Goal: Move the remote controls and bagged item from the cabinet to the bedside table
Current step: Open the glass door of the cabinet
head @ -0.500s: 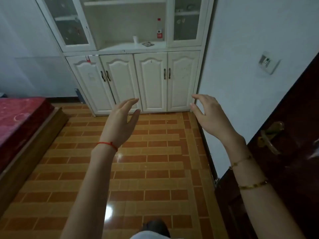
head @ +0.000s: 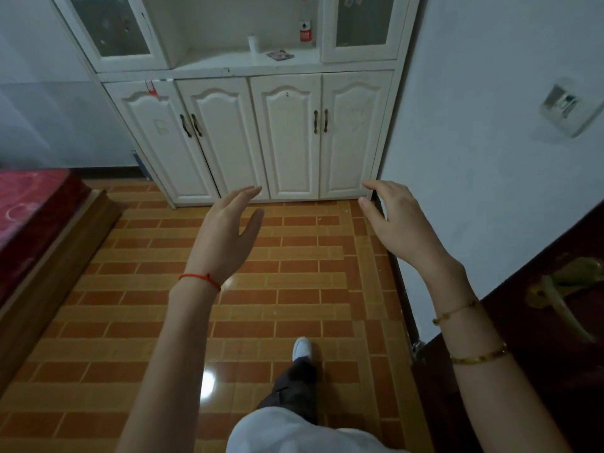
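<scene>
Both hands, left [head: 225,237] and right [head: 400,223], spread empty, well short of the cabinet [head: 287,138] shelf's bagged item [head: 280,55].

No legible text anywhere. Bottle [head: 306,26] on cabinet [head: 287,138] shelf, far above and beyond right hand [head: 400,220]: red-and-white label with dark emblem, lettering too blurred to read. Wall switch plate [head: 567,107] up right of same hand: markings unreadable.
</scene>
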`<move>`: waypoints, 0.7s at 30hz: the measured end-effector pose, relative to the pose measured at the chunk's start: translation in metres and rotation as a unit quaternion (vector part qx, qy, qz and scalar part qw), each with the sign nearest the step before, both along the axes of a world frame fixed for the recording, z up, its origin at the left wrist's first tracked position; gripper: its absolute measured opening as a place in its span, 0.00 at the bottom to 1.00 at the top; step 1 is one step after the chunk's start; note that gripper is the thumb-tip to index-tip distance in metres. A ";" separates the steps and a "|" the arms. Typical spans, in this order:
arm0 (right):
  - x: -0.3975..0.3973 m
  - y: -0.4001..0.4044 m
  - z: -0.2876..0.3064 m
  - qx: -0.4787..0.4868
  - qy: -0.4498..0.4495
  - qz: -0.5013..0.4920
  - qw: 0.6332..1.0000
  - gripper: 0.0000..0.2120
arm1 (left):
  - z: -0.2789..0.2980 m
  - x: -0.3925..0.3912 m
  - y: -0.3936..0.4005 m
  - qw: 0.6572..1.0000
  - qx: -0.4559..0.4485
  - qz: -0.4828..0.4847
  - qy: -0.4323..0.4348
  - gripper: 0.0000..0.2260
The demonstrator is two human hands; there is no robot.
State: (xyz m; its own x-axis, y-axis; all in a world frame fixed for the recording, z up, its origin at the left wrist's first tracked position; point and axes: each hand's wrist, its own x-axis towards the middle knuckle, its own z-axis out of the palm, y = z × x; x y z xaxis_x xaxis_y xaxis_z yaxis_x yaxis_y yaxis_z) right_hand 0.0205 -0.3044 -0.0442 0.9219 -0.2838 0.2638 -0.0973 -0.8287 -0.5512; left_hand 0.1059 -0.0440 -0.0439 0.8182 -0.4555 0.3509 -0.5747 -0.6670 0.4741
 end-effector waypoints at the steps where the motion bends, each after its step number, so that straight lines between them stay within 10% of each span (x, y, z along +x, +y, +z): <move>1: 0.014 -0.004 -0.002 0.001 0.005 0.002 1.000 0.21 | -0.001 0.013 -0.005 1.000 0.002 0.001 0.005 0.19; 21: 0.311 -0.104 -0.009 0.021 0.022 -0.025 0.999 0.21 | -0.003 0.320 -0.121 0.997 0.019 -0.047 0.053 0.19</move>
